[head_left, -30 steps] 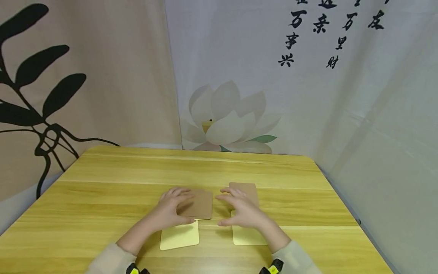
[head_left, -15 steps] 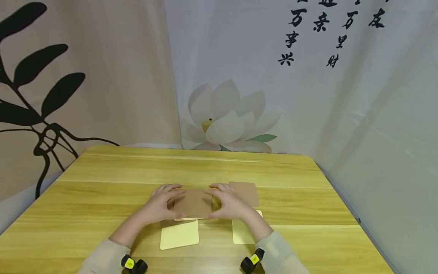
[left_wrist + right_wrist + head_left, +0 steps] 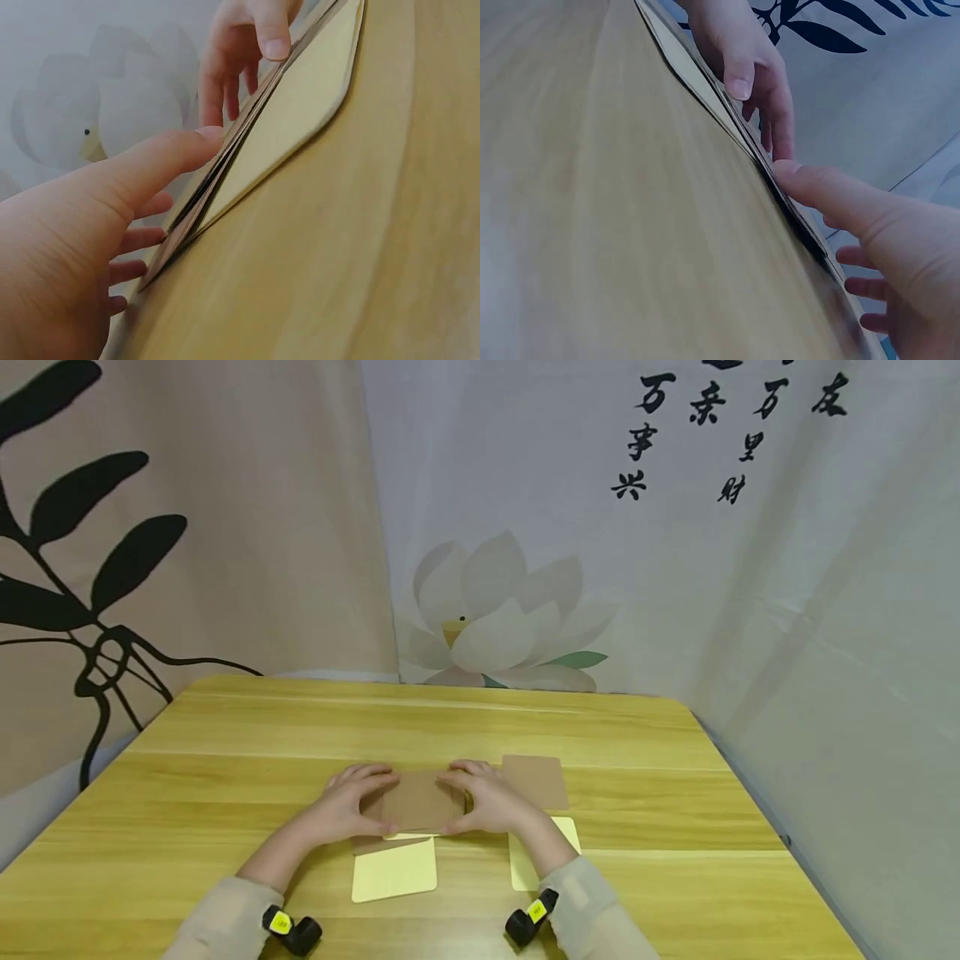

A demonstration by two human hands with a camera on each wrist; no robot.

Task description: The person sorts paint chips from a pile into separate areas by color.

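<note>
A thin stack of brown cards with rounded corners lies in the middle of the head view. My left hand spans its left side, thumb at the near edge and fingers at the far edge. On the right side, my right hand holds it the same way. The layers fan slightly apart in the left wrist view, the thumb right at their edge. Just in front lies a pale yellow card, its far part covered by a brown strip and the stack.
To the right lie another brown card and a yellow card, the latter partly hidden by my right wrist. All rest on a wooden table. Printed curtains hang behind it.
My right hand has moved left from above the right-hand cards to the brown stack's right side. The left hand has shifted a little left, and the cards between my hands have spread slightly.
</note>
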